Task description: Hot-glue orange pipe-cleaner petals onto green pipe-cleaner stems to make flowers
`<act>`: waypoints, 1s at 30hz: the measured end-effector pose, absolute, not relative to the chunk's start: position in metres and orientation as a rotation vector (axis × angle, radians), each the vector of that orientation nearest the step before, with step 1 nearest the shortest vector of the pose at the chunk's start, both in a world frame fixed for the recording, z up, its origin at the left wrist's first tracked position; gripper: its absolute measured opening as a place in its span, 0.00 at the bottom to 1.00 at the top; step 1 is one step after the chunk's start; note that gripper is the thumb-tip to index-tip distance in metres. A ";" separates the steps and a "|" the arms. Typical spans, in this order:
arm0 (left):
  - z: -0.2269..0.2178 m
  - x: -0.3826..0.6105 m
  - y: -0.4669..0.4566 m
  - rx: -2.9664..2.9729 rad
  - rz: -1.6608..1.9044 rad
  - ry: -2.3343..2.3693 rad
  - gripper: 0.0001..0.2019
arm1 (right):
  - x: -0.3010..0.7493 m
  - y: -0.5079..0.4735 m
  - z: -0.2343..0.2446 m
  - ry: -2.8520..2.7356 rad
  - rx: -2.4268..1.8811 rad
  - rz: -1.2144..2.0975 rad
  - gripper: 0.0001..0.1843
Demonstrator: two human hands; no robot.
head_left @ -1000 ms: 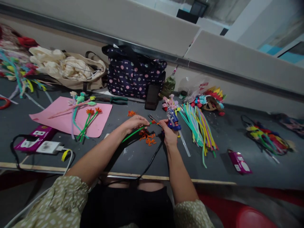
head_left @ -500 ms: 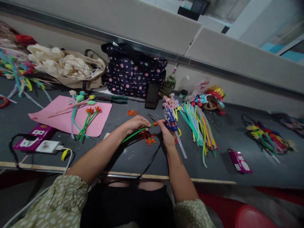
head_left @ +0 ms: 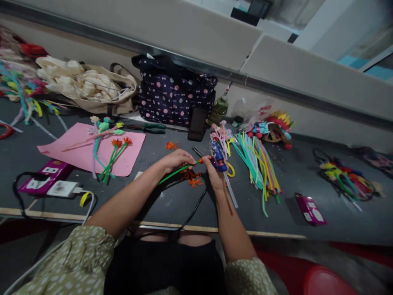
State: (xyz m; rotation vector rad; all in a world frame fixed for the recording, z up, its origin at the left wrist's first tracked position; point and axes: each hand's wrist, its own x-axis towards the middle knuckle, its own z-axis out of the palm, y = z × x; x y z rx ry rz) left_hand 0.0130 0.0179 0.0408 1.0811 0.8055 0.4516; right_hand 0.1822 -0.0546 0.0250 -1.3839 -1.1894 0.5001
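My left hand is closed in a pinch on a green pipe-cleaner stem, which slants up to the right. At the stem's upper end is a small orange piece, between my two hands. My right hand is closed around a blue glue gun, its thumb and finger at the orange piece. A clear glue stick juts from the gun's back, and its black cord runs to the table edge. Loose orange bits lie beneath my hands. Scissors lie partly hidden behind the right hand.
Finished orange flowers rest on pink paper to the left. Coloured pipe cleaners lie to the right, near a purple box. Behind stand a phone, pliers, a dotted bag and a green bottle.
The glue gun has turned slightly in my right hand, and the glue stick's end has swung a little left and down. My left hand keeps its pinch on the stem.
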 end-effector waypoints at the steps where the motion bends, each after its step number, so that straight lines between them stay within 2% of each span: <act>1: 0.041 0.013 0.018 1.083 0.449 0.804 0.10 | 0.182 -0.055 0.025 -1.207 -1.385 0.493 0.11; 21: 0.038 0.013 0.019 1.112 0.444 0.769 0.09 | 0.183 -0.060 0.025 -1.314 -1.423 0.364 0.09; 30: 0.034 0.012 0.022 1.024 0.523 0.749 0.17 | 0.182 -0.057 0.023 -1.118 -1.323 0.385 0.19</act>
